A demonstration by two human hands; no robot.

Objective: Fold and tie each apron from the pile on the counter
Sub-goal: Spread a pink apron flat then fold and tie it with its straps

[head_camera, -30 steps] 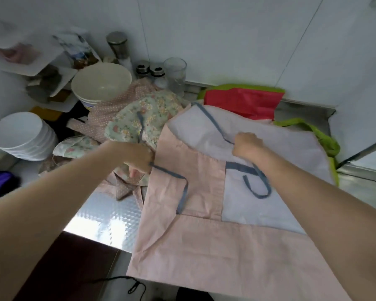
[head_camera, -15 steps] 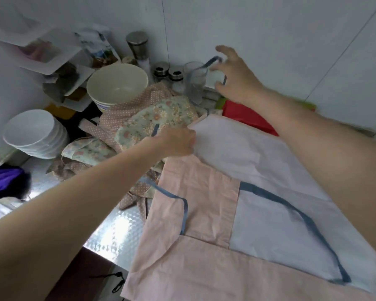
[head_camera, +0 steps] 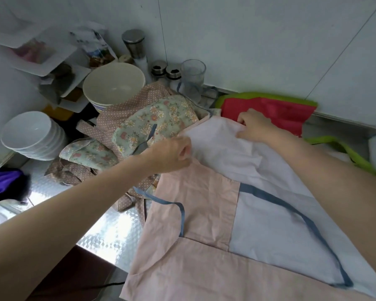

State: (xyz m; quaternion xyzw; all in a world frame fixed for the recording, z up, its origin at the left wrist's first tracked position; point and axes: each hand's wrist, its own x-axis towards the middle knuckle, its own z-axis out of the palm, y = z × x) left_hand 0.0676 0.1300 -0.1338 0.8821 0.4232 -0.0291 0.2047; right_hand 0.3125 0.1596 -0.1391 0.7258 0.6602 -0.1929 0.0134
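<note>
A pink apron (head_camera: 195, 253) with a pale lilac panel and blue-grey straps (head_camera: 295, 216) lies spread on the steel counter (head_camera: 109, 233). My left hand (head_camera: 172, 155) pinches its top left corner. My right hand (head_camera: 256, 126) grips the top edge of the lilac panel, which is bunched between both hands. One strap trails up past the glass at the back. To the left is the pile: a floral apron (head_camera: 156, 120) on a pink dotted apron (head_camera: 126, 114). A red apron with green trim (head_camera: 276, 109) lies behind my right hand.
A large cream bowl (head_camera: 113, 83), a stack of white bowls (head_camera: 33, 135), shakers (head_camera: 165, 71), a steel canister (head_camera: 135, 44) and a clear glass (head_camera: 192, 77) crowd the back left. A purple cloth (head_camera: 2, 183) sits at the far left. The counter's front edge runs below the pink apron.
My right hand came down from the wall, where it held the strap up, to the lilac panel's top edge. My left hand stayed at the top left corner.
</note>
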